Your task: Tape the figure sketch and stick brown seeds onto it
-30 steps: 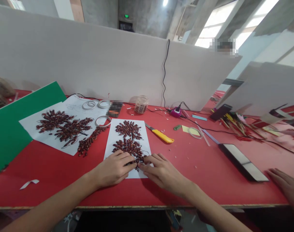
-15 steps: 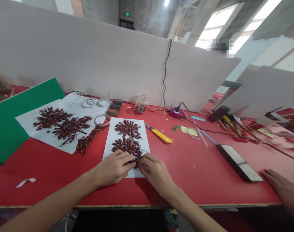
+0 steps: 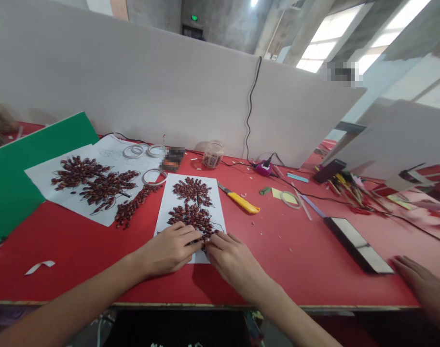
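A white sheet of paper (image 3: pixel 163 206) lies in front of me, with glossy dark-brown seeds (image 3: pixel 193 217) set in leaf-like clusters over a line drawing. Across its lower left rests my left hand (image 3: pixel 174 248), fingers bent and drawn together, the thumb pointing right. My right hand (image 3: pixel 231 255) is over the lower right edge, its fingers curled down at the lowest seeds. The fingertips of both hands almost meet there. Whatever they pinch is hidden. Left of the sheet is a loose strip of seeds (image 3: pixel 133 205), beside a second seed-covered drawing (image 3: pixel 107 218).
A yellow utility knife (image 3: pixel 243 202) lies right of the sheet. Behind are tape rolls (image 3: pixel 155 177), a jar (image 3: pixel 213 154) and a purple plug adapter (image 3: pixel 263 167). A green board (image 3: pixel 13 193) stands left. Far right, another person's hand (image 3: pixel 419 279) rests near a phone (image 3: pixel 359 246).
My right hand has rolled over slightly, its knuckles and back now more on top. My left hand stays in place. The view has shifted a little.
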### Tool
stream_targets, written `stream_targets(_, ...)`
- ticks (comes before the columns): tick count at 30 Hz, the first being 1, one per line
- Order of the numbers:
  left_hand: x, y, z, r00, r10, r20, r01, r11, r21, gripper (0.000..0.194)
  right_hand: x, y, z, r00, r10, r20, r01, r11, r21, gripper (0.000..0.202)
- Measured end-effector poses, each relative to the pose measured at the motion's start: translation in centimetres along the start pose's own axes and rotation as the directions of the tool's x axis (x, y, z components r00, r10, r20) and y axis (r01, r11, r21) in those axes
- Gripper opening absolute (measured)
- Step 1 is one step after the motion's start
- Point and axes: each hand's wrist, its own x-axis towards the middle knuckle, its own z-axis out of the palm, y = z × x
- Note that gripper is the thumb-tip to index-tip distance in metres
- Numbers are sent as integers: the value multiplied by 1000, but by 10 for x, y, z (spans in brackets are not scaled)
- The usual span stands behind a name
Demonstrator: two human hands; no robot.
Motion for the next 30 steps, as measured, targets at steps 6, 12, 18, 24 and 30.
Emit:
stream_targets(6, -1, 0, -1, 1000, 9, -6, -9, 1000, -5, 26, 0, 18, -13, 998, 12, 69, -24, 984, 179, 17)
stream_targets(12, -3, 2, -2, 999, 6, -45, -6, 1000, 20, 30, -7, 25, -11, 995, 94, -22, -83, 952, 296, 27)
stream_targets(18, 0, 2, -7, 972, -44, -232, 56, 997, 49, 19, 19, 6, -1, 993, 114, -35, -98, 947, 306, 48)
stream_targets(24, -5, -24, -26, 766, -413, -493, 337, 911, -239, 33, 62, 2, 21, 999, 25, 21, -29, 979, 204, 59)
stream_targets(30, -9, -33, -34, 715, -460, -526, 394, 887, -241, 32, 65, 2, 29, 997, 32, 70, -44, 981, 188, 62)
